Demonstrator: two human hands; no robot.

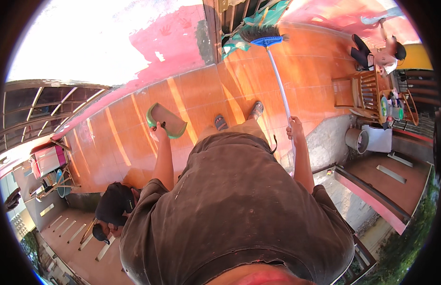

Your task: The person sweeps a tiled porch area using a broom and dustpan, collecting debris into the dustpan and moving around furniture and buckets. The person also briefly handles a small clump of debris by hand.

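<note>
My left hand is closed on the near edge of a dustpan with a green rim and a brownish pan, held above the tiled floor. What lies in the pan, if anything, is too small to tell. My right hand grips the long pale handle of a broom. Its blue head with dark bristles points away from me, by the doorway at the far wall. Below me, my two sandalled feet stand on the orange tiles.
Orange floor tiles run along a pink and white wall. A wooden chair stands at the right, with a person beyond it touching the wall. Another person is at lower left. A grey bucket lies right.
</note>
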